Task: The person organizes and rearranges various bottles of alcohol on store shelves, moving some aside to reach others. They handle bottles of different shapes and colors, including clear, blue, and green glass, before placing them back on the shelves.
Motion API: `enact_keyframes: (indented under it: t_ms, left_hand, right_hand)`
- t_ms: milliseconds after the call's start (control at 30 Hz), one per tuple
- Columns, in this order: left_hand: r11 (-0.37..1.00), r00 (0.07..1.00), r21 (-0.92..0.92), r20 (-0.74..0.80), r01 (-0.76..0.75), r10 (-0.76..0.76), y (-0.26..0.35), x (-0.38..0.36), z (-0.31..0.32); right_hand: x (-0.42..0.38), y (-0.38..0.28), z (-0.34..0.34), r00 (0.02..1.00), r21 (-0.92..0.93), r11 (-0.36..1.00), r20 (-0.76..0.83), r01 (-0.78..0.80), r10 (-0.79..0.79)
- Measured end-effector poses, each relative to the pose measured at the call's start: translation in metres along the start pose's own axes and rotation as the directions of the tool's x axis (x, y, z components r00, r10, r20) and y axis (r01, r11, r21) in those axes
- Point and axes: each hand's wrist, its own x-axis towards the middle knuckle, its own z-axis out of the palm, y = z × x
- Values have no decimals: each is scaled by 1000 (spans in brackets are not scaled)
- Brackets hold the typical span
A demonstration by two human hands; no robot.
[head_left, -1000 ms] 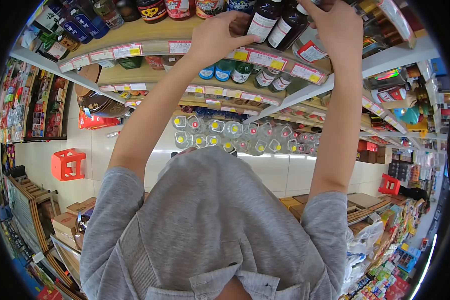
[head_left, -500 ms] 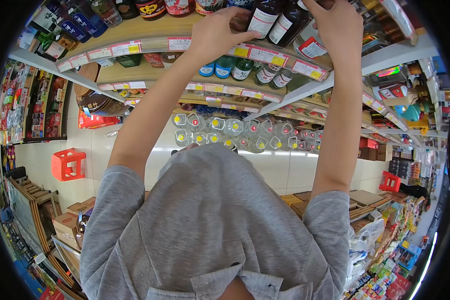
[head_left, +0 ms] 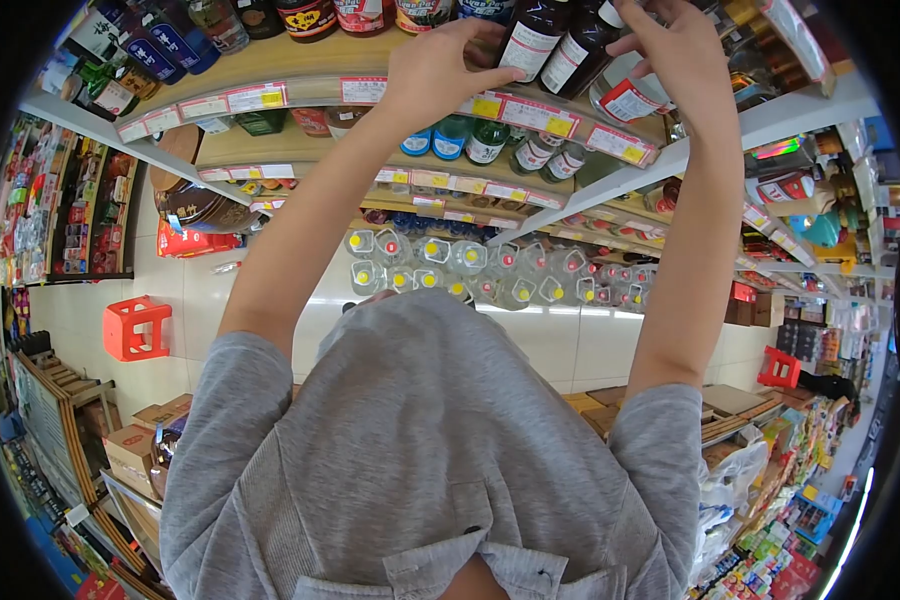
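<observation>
On the top shelf, two dark bottles with white labels stand side by side: the left dark bottle (head_left: 530, 42) and the right dark bottle (head_left: 573, 55). My left hand (head_left: 442, 68) is at the left one, thumb stretched along its label and fingers apart; its fingertips are partly behind the bottle. My right hand (head_left: 678, 50) is beside the right dark bottle, fingers spread and bent near its neck and above a clear jar with a red and white label (head_left: 630, 100). Nothing is seen within the right fingers.
Cans (head_left: 365, 14) and blue bottles (head_left: 185, 40) line the shelf to the left. Price tags run along the shelf edge (head_left: 320, 90). Lower shelves hold green and blue bottles (head_left: 485, 142). Large clear jugs (head_left: 468, 255) stand on the floor, and a red stool (head_left: 137, 329) is at left.
My right hand has shifted slightly right and down, and its fingers have come away from the right dark bottle's top. My left hand stays at the left bottle.
</observation>
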Motion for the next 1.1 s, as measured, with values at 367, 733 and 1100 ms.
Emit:
enact_keyframes:
  t_ms: [367,733,1100]
  left_hand:
    - [999,1000,41,-19,-4,5,3,0,-1]
    - [998,1000,70,-9,-4,5,10,-1,0]
    - [996,1000,89,13,-14,13,18,-3,-3]
  right_hand:
    - [-11,-28,12,977,-210,975,-213,-73,27]
    - [1,32,14,993,-107,992,-95,61,-71]
    - [-12,12,14,984,-99,993,-160,57,-72]
